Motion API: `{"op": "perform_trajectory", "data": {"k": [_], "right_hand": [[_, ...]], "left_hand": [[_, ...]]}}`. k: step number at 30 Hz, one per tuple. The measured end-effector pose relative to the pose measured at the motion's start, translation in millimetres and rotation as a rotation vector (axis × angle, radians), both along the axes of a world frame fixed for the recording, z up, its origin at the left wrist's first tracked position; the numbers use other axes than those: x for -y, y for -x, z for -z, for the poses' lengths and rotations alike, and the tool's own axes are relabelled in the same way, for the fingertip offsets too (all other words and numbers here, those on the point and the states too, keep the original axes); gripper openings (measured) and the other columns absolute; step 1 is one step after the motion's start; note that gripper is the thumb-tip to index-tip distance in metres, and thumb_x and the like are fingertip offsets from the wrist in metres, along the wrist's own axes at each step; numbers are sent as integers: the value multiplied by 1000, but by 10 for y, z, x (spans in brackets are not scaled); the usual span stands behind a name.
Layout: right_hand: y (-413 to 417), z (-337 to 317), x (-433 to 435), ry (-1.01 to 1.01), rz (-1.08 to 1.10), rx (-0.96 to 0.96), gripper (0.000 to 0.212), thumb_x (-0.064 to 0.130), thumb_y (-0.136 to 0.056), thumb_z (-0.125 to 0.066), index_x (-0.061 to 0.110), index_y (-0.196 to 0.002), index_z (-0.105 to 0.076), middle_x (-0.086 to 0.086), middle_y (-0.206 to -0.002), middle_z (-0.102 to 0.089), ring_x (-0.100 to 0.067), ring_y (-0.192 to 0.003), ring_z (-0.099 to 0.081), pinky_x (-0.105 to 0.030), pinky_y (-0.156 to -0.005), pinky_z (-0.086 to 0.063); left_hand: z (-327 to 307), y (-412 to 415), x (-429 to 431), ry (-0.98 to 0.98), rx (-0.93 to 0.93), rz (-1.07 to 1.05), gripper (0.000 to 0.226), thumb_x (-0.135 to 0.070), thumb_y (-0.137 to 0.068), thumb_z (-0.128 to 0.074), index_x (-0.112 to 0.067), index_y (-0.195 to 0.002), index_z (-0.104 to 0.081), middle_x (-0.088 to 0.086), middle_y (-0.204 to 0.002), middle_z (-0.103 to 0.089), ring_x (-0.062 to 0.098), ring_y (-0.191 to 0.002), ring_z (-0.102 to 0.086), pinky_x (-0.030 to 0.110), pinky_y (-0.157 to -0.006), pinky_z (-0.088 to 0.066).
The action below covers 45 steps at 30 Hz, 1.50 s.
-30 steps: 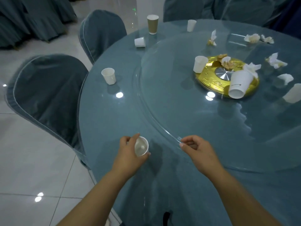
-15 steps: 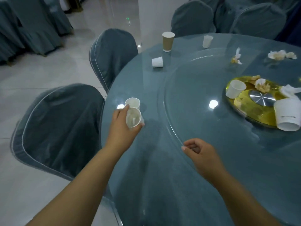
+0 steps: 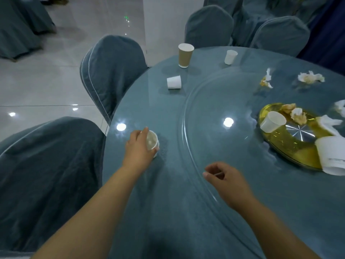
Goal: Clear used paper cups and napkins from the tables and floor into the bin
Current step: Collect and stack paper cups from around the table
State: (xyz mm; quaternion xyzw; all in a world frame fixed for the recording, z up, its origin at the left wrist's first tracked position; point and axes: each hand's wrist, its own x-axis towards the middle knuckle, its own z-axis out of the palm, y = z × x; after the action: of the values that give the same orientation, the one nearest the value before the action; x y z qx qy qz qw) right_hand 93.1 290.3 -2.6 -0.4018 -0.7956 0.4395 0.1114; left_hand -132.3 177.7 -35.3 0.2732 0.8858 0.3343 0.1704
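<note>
The surface [image 3: 168, 202] is largely uncleared: brown cup [image 3: 185, 55], tipped white cup [image 3: 174, 82], crumpled napkins [image 3: 309, 77]. Left hand [image 3: 139, 148] grips a small paper cup [image 3: 152, 140] near its edge; right hand [image 3: 226, 181] hovers loosely curled, empty.

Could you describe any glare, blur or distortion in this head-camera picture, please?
Head view: two lamp reflections glare, one on the table near the left hand, one on the glass turntable; more spots shine on the tiled floor; the white paper cup in that hand is softly blurred; the wide lens bends the table's rim and the chair backs.
</note>
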Motion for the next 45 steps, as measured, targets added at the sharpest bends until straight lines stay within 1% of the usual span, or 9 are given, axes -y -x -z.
{"op": "perform_trajectory", "data": {"k": [5, 8, 13, 19, 27, 33, 38, 40, 45], "right_hand": [[-26, 76, -135, 17, 8, 40, 12, 21, -83, -70, 27, -77, -61, 12, -75, -62, -5, -68, -56, -9, -60, -41], [-61, 52, -248, 12, 47, 34, 5, 22, -84, -69, 22, -83, -64, 12, -77, -62, -5, -70, -56, -9, -61, -41], [-263, -41, -489, -6, 142, 11, 6, 23, -84, -69, 21, -86, -64, 14, -78, -61, -7, -71, -56, -13, -63, -42], [-743, -113, -883, -1, 276, -10, 5, 25, -84, -68, 21, -86, -65, 11, -79, -63, -3, -69, -56, -16, -62, -44], [-1415, -124, -1639, -3, 421, -75, 4, 24, -85, -68, 26, -84, -65, 9, -82, -64, -8, -78, -59, -20, -63, -46], [-1728, -149, -2349, -107, 471, -85, 4, 25, -86, -67, 26, -88, -63, 11, -80, -63, -7, -73, -57, -21, -59, -44], [-1957, -101, -2888, -255, 538, -90, 16, 20, -85, -66, 26, -98, -59, 7, -92, -63, -10, -83, -59, -19, -65, -42], [-2030, -53, -3039, -337, 580, -41, 24, 21, -84, -67, 23, -106, -59, 4, -104, -61, -14, -95, -56, -24, -75, -40], [-2092, 119, -3248, -478, 637, 219, 61, 33, -81, -68, 20, -135, -42, -10, -137, -39, -30, -124, -30, -31, -97, -23]], "left_hand": [[139, -6, -68, 20, 112, 16, 86, -23, -81, -71, -23, -149, -19, 7, -146, -15, 29, -126, -39, 36, -105, -35], [84, -55, -160, 30, 87, 5, 80, -20, -81, -70, -23, -147, -24, 7, -143, -22, 31, -120, -45, 34, -97, -38], [-181, -343, -466, -72, 18, 59, 78, -32, -82, -69, -26, -147, -27, 4, -141, -27, 25, -119, -44, 31, -94, -35], [-587, -901, -1070, -212, -20, 226, 88, -37, -78, -73, -32, -148, -20, -1, -140, -32, 18, -123, -41, 25, -90, -32], [-815, -1561, -2315, -364, 2, 371, 87, -28, -76, -76, -20, -147, -26, 0, -145, -33, 11, -130, -34, 9, -91, -20], [-816, -1893, -3279, -369, -24, 470, 89, -34, -76, -76, -20, -147, -24, 1, -146, -31, 16, -130, -36, 20, -95, -25], [-583, -1930, -3809, -271, -82, 485, 87, -38, -76, -75, -19, -145, -26, 3, -144, -33, 21, -128, -38, 31, -99, -32], [-460, -1917, -3935, -200, -88, 492, 83, -37, -75, -75, -19, -142, -30, 5, -140, -35, 25, -123, -42, 38, -97, -38], [-141, -1939, -3953, -75, -39, 555, 85, -25, -76, -76, -19, -145, -26, 8, -142, -28, 28, -122, -43, 33, -95, -36]]}}
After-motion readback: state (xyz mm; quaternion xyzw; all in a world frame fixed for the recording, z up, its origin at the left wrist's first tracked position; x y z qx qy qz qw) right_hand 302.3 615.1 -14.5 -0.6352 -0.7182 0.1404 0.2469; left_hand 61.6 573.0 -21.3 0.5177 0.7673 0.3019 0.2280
